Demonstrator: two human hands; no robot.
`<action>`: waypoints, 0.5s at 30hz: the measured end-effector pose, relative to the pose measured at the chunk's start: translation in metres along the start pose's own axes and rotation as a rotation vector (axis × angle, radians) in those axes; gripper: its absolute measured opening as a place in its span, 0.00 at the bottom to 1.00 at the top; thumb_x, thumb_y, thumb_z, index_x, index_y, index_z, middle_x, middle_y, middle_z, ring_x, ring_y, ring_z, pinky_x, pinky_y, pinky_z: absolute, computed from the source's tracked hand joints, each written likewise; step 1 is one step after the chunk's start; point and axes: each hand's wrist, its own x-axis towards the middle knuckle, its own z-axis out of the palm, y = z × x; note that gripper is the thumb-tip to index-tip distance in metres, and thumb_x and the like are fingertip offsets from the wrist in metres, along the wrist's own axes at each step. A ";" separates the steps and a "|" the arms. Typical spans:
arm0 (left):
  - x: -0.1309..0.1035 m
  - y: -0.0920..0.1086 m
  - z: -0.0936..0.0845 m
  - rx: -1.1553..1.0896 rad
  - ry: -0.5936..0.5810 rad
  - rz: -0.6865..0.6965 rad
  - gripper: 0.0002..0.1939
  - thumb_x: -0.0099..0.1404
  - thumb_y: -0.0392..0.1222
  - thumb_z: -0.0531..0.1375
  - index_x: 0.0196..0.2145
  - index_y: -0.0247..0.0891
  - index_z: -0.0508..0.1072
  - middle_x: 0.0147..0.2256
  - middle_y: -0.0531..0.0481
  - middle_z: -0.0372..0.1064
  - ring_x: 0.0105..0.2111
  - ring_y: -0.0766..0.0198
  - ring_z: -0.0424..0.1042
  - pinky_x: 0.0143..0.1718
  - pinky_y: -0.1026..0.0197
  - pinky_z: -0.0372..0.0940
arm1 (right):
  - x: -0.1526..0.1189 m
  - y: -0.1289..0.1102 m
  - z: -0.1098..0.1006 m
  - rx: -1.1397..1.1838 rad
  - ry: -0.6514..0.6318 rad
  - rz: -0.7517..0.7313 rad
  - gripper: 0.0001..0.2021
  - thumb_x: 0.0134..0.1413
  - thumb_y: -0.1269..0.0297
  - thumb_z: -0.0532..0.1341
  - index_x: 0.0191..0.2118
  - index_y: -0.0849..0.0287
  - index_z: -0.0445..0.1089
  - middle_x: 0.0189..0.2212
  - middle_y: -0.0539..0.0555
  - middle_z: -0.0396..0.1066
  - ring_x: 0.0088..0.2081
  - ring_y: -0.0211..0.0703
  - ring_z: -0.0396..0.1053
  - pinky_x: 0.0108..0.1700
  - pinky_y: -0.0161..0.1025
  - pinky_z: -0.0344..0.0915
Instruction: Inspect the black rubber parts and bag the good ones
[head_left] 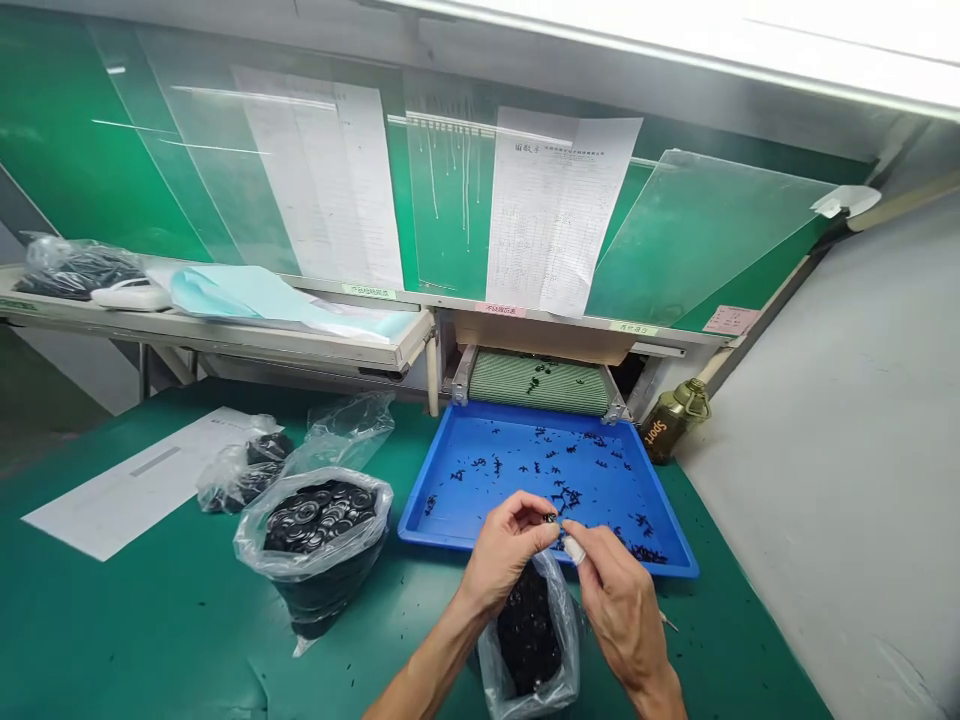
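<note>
My left hand (506, 545) pinches a small black part (551, 518) between thumb and fingertips, above the near edge of the blue tray (420, 480). My right hand (619, 595) meets it from the right, fingers closed together, with a white cover (574, 549) on one digit. Whatever those right fingers grip is too small to make out. A thin stick end (669, 622) shows beyond the right hand's outer side. Below both hands stands an open clear plastic bag (568, 640) of small black parts. Many tiny black pieces lie scattered in the tray.
At left, an open plastic bag (322, 520) holds black rings, with a smaller knotted bag (244, 475) and a white sheet (142, 480) behind. A green-striped conveyor belt (495, 380) ends at the tray's far side. A bottle (671, 420) stands by the right wall.
</note>
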 end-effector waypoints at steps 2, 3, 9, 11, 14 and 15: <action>-0.006 -0.001 0.002 -0.012 0.006 0.030 0.10 0.51 0.38 0.67 0.31 0.37 0.73 0.35 0.49 0.71 0.35 0.65 0.67 0.39 0.63 0.61 | -0.005 -0.007 0.001 -0.033 0.031 0.007 0.17 0.61 0.72 0.46 0.49 0.59 0.67 0.32 0.54 0.67 0.32 0.39 0.67 0.36 0.35 0.64; -0.009 -0.002 0.003 -0.023 0.011 0.041 0.09 0.51 0.38 0.67 0.31 0.37 0.72 0.36 0.49 0.71 0.36 0.64 0.67 0.40 0.62 0.61 | -0.007 -0.011 0.001 -0.050 0.055 0.012 0.17 0.61 0.72 0.46 0.49 0.59 0.67 0.32 0.54 0.67 0.32 0.39 0.67 0.36 0.35 0.64; -0.023 -0.008 0.006 -0.104 0.014 0.066 0.09 0.52 0.37 0.66 0.31 0.37 0.70 0.37 0.48 0.73 0.39 0.63 0.69 0.42 0.61 0.62 | -0.019 -0.027 0.008 -0.138 0.155 0.037 0.17 0.58 0.74 0.46 0.47 0.60 0.68 0.33 0.56 0.69 0.35 0.41 0.68 0.39 0.37 0.64; -0.024 -0.013 0.006 -0.137 0.017 0.092 0.08 0.53 0.36 0.65 0.31 0.37 0.69 0.37 0.49 0.73 0.39 0.63 0.69 0.42 0.61 0.62 | -0.021 -0.029 0.013 -0.153 0.169 0.051 0.17 0.57 0.75 0.46 0.46 0.61 0.68 0.32 0.57 0.70 0.34 0.42 0.68 0.38 0.37 0.64; -0.019 -0.023 0.004 -0.171 0.030 0.134 0.07 0.55 0.37 0.64 0.31 0.38 0.69 0.37 0.50 0.72 0.39 0.65 0.69 0.42 0.62 0.61 | -0.018 -0.028 0.021 -0.092 0.147 0.098 0.18 0.54 0.76 0.45 0.44 0.61 0.68 0.34 0.57 0.71 0.34 0.42 0.68 0.36 0.35 0.63; -0.015 -0.027 0.003 -0.175 0.037 0.145 0.07 0.55 0.38 0.64 0.31 0.38 0.69 0.36 0.50 0.72 0.38 0.65 0.69 0.42 0.62 0.61 | -0.016 -0.027 0.023 -0.049 0.126 0.123 0.18 0.54 0.76 0.45 0.43 0.61 0.68 0.34 0.57 0.71 0.34 0.41 0.68 0.35 0.35 0.63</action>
